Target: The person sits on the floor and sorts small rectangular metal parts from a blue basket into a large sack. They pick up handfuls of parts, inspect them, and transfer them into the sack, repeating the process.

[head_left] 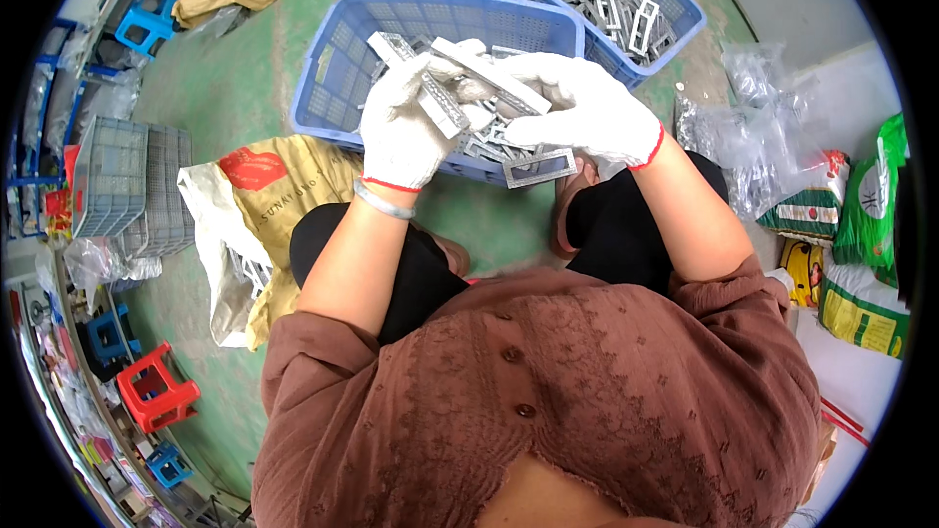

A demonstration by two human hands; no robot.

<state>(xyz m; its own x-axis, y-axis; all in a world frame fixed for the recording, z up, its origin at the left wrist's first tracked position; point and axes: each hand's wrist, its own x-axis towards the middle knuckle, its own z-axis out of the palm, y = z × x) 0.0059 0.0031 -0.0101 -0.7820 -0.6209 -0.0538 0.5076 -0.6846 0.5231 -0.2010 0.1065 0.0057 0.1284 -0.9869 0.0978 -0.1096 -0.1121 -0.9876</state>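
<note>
Both my hands wear white knit gloves with red cuffs, above a blue plastic basket (328,78). My left hand (399,142) is closed around a narrow grey metal frame (442,106), tilted down to the right. In the grip of my right hand (592,108) is a similar metal frame (504,80), its near end under my fingers and its far end by my left fingertips. More metal frames lie in the basket, partly hidden by my hands. One rectangular frame (538,168) shows at the basket's near edge below my right hand; what supports it is hidden.
A second blue basket (623,68) full of metal frames stands behind at the right. On the left, a tan sack (293,200) holds metal pieces beside grey crates (117,176). A red stool (156,388) stands lower left. Plastic bags and filled sacks (861,308) line the right wall.
</note>
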